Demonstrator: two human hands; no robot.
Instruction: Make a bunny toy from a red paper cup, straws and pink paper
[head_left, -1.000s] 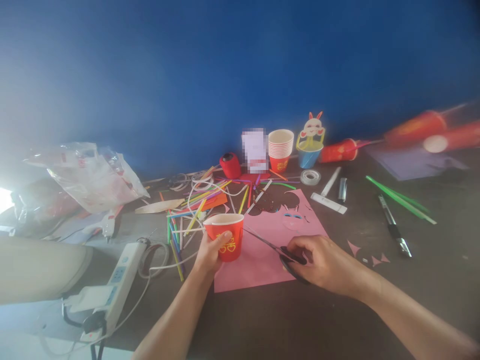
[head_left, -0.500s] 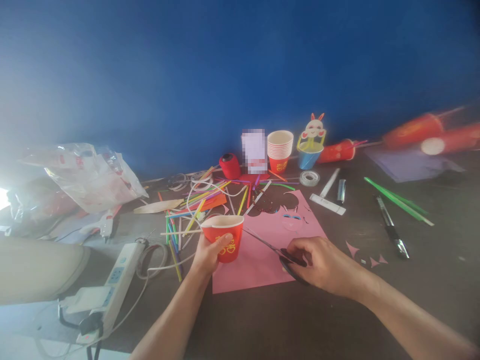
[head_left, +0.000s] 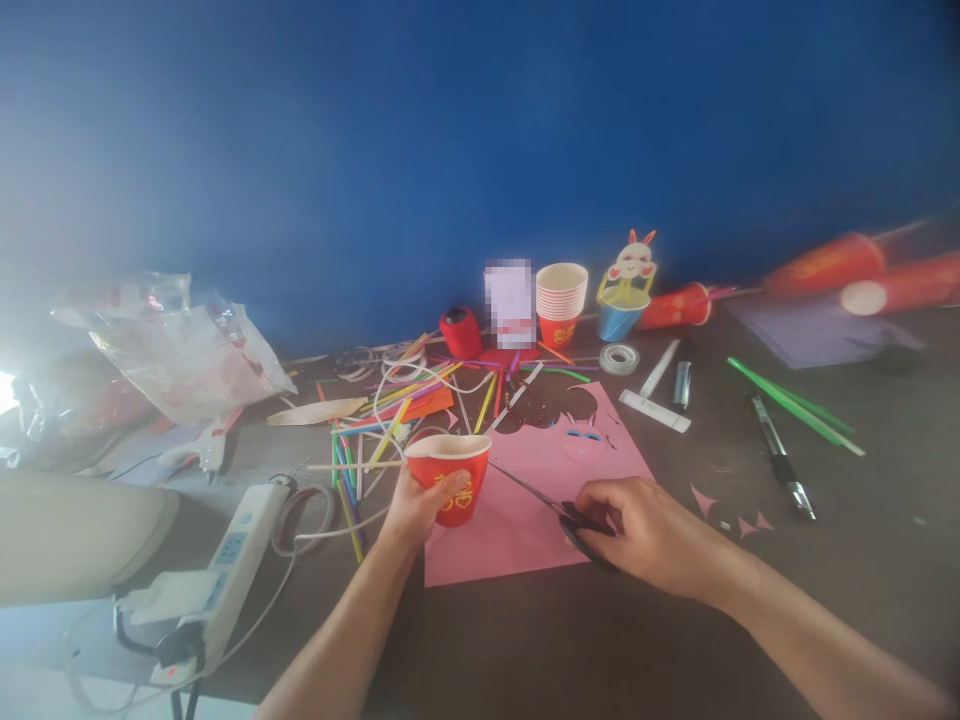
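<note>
A red paper cup [head_left: 471, 480] with yellow markings is gripped in my left hand [head_left: 420, 505], thumb across its front. Its white rim is squeezed out of round, and a thin pale stick [head_left: 356, 466] sticks out to the left behind my hand. My right hand [head_left: 637, 530] is closed on the black handles of a pair of scissors [head_left: 536, 490]. The blades point up and left, their tips at the cup's right side just under the rim; I cannot tell whether they pierce it. Beneath both lies a pink paper sheet [head_left: 517, 555] with rounded cut-outs along its far edge.
Coloured straws [head_left: 390, 440] and a white cable lie left of the cup. Nearer stands a power strip [head_left: 229, 580]; beyond it a glue gun [head_left: 206, 447]. Stacked cups [head_left: 561, 305], a blue cup with a rabbit figure [head_left: 621, 318] and tape [head_left: 619, 358] stand behind. A pen [head_left: 784, 460] lies right.
The cup's rim looks squeezed into a more pointed shape than before, and the cup has shifted very slightly. My right hand and the scissors stay nearly in place.
</note>
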